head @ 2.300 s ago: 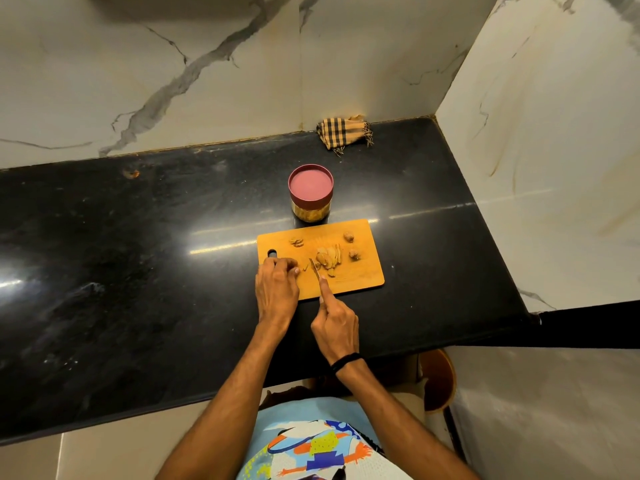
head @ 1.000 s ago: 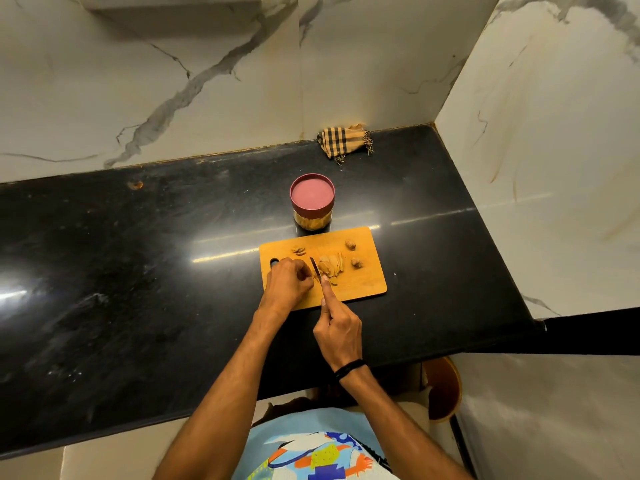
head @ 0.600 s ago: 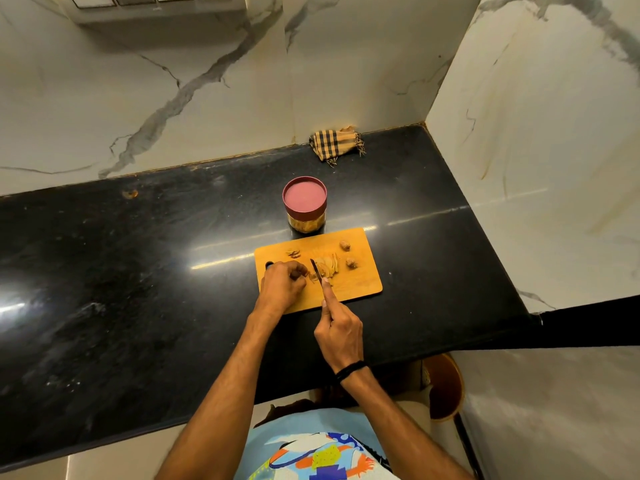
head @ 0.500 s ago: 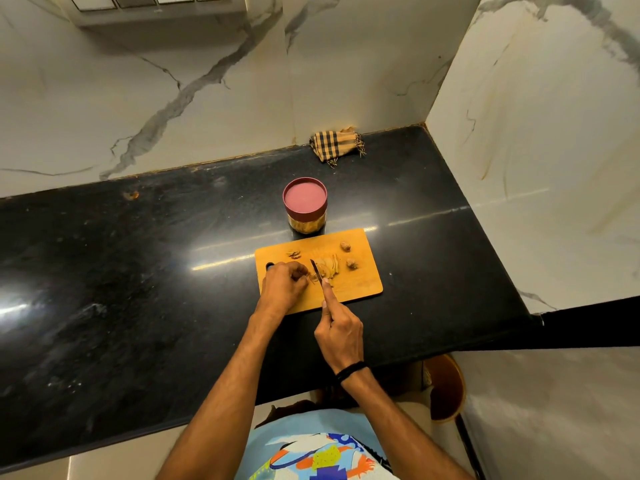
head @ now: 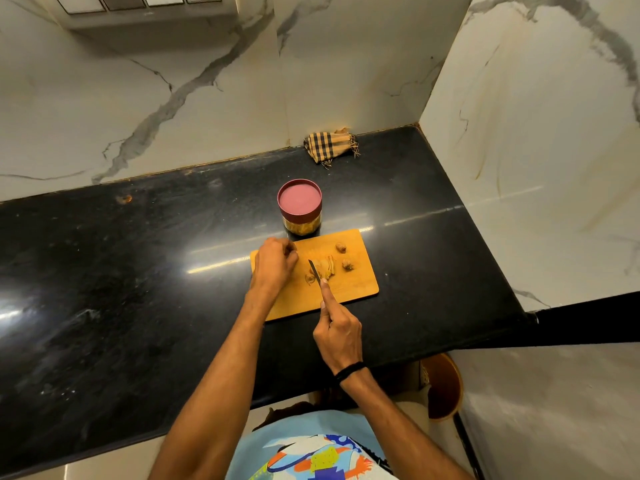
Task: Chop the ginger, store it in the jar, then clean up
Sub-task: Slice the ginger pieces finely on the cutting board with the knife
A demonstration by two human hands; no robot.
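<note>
Describer: Left hand [head: 275,263] is shifting away from the knife, up to the far left corner of the cutting board [head: 356,289]. A few small ginger bits were lying there a moment ago, and the hand is now covering that spot.

Listener: So is the chopping pausing?

Describer: That is my reading. Nothing is being steadied beside the blade right now, and the hand is probably gathering those stray bits back toward the pile.

Listener: What are the fingers doing?

Describer: The left fingers [head: 290,251] are curling under, knuckles up. Whether they are pinching a piece is hidden from this angle. The right hand [head: 341,336] is gripping the knife [head: 314,270] by its handle, with the index finger [head: 327,296] lying straight along the spine, and the blade is sitting against the sliced ginger [head: 327,268].

Listener: And the rest of the ginger, and the jar?

Describer: The slices are fanning out mid-board, just right of the blade. Two uncut ginger lumps [head: 340,248] are waiting near the far right corner. The jar [head: 300,213] is standing just behind the board on the black counter [head: 138,271], red lid on (so nothing is going into it yet). A checked cloth [head: 330,147] is lying at the back wall, well apart.
</note>
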